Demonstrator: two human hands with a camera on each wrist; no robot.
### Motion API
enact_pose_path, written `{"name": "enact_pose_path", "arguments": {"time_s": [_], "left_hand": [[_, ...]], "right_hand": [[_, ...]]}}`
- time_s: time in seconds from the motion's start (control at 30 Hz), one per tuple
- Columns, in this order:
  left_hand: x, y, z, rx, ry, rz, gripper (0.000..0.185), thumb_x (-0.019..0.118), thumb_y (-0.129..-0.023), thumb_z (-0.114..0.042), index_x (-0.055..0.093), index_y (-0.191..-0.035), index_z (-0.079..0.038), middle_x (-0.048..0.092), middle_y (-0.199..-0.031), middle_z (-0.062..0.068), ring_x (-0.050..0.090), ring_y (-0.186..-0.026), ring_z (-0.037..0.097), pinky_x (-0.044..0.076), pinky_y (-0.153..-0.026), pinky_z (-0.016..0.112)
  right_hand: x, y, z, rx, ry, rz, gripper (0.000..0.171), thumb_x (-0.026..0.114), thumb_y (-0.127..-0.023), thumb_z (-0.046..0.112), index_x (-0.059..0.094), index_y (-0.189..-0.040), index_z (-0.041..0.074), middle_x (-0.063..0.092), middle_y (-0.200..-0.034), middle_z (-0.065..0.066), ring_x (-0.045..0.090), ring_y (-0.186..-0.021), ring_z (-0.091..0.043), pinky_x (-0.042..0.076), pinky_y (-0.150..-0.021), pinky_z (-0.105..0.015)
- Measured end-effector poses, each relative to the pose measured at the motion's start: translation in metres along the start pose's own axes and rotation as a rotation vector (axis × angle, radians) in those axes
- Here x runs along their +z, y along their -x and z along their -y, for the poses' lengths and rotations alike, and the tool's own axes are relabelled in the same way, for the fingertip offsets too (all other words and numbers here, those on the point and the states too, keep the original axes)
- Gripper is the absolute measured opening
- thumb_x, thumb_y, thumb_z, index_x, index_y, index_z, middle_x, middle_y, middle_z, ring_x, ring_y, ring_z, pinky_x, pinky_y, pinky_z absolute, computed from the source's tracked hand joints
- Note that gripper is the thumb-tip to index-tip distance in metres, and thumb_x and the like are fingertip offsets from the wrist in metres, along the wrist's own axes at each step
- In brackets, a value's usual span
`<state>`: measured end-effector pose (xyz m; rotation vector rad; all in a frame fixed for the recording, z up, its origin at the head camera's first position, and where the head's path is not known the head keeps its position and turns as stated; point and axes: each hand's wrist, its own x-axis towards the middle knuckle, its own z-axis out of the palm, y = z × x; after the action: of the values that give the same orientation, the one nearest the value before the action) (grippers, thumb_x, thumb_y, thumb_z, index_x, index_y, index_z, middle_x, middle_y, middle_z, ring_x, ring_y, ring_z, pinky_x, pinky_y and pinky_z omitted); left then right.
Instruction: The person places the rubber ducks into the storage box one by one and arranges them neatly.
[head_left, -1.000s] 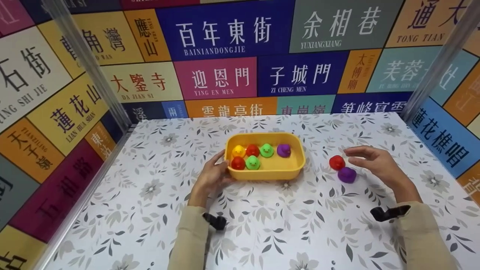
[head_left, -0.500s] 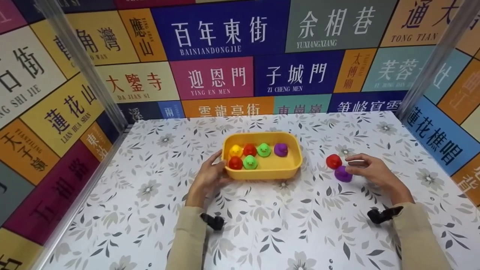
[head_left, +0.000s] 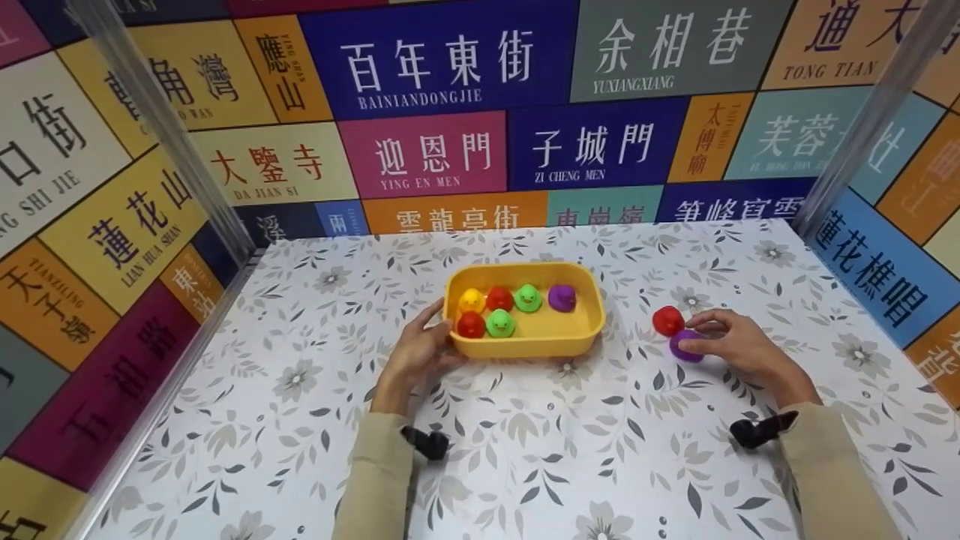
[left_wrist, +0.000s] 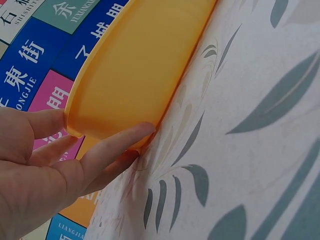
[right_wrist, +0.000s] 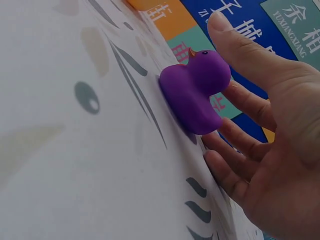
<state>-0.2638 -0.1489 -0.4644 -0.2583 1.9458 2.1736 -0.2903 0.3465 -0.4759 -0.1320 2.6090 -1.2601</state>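
In the head view, my left hand [head_left: 416, 349] holds the left end of a yellow plastic tub [head_left: 525, 347], its digits at the rim and along the outer wall [left_wrist: 125, 75]. Inside sit small rubber ducks: a yellow one [head_left: 472, 301], two red, two green [head_left: 500, 324] and a purple one [head_left: 562, 298]. Right of the tub, my right hand [head_left: 739, 345] is around a second purple duck [right_wrist: 195, 92] standing on the table. The right wrist view shows the thumb apart above that duck and the fingers behind it. A red duck [head_left: 667, 320] stands just beyond.
A white tabletop with a grey leaf print [head_left: 525, 442] lies under everything. Panels with coloured street-name signs [head_left: 442, 67] rise at the back and both sides. Clear corner strips [head_left: 862, 112] stand where the panels meet.
My right hand has come down and left from beside the red duck to surround the purple duck. My left hand stays at the tub, and the ducks keep their places.
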Motion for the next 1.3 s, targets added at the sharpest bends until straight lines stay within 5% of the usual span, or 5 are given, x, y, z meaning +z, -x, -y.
{"name": "enact_pose_path", "arguments": {"time_s": [0.47, 0.7, 0.83, 0.97, 1.3], "left_hand": [[-0.002, -0.002, 0.005, -0.028, 0.017, 0.006, 0.056, 0.049, -0.105, -0.018, 0.031, -0.158, -0.027, 0.059, -0.136, 0.026, 0.069, -0.097, 0.029, 0.062, -0.087, 0.047], [-0.001, -0.001, 0.002, -0.046, 0.010, 0.002, 0.057, 0.049, -0.105, -0.019, 0.032, -0.158, -0.030, 0.057, -0.139, 0.023, 0.068, -0.101, 0.029, 0.061, -0.088, 0.047], [-0.001, 0.000, 0.001, -0.030, 0.004, 0.005, 0.056, 0.050, -0.105, -0.018, 0.033, -0.157, -0.028, 0.059, -0.136, 0.025, 0.068, -0.101, 0.029, 0.061, -0.088, 0.047], [-0.002, 0.000, 0.000, 0.001, 0.006, 0.008, 0.056, 0.050, -0.105, -0.016, 0.033, -0.157, -0.026, 0.061, -0.132, 0.027, 0.069, -0.099, 0.029, 0.062, -0.085, 0.048], [-0.002, 0.000, -0.001, -0.029, 0.016, 0.008, 0.056, 0.050, -0.105, -0.018, 0.033, -0.157, -0.029, 0.059, -0.134, 0.024, 0.069, -0.098, 0.029, 0.061, -0.090, 0.049]], "right_hand": [[0.010, -0.002, 0.004, 0.011, 0.090, -0.036, 0.072, 0.081, -0.079, 0.052, 0.056, -0.122, 0.001, 0.059, -0.132, -0.027, 0.053, -0.122, -0.038, 0.041, -0.099, -0.040], [0.004, 0.003, 0.011, 0.059, 0.047, -0.031, 0.074, 0.079, -0.079, 0.057, 0.055, -0.127, 0.006, 0.053, -0.141, -0.029, 0.045, -0.133, -0.044, 0.039, -0.106, -0.052], [-0.001, 0.006, 0.023, 0.082, 0.030, -0.045, 0.076, 0.077, -0.078, 0.060, 0.055, -0.131, 0.010, 0.052, -0.144, -0.029, 0.047, -0.135, -0.044, 0.047, -0.097, -0.040], [-0.005, 0.009, 0.036, 0.029, 0.019, -0.099, 0.070, 0.077, -0.081, 0.055, 0.058, -0.131, 0.009, 0.059, -0.138, -0.027, 0.066, -0.114, -0.022, 0.054, -0.081, -0.022], [-0.001, 0.020, 0.067, -0.060, -0.037, -0.105, 0.065, 0.076, -0.086, 0.048, 0.057, -0.134, 0.008, 0.058, -0.138, -0.024, 0.059, -0.100, 0.006, 0.051, -0.085, -0.020]]}}
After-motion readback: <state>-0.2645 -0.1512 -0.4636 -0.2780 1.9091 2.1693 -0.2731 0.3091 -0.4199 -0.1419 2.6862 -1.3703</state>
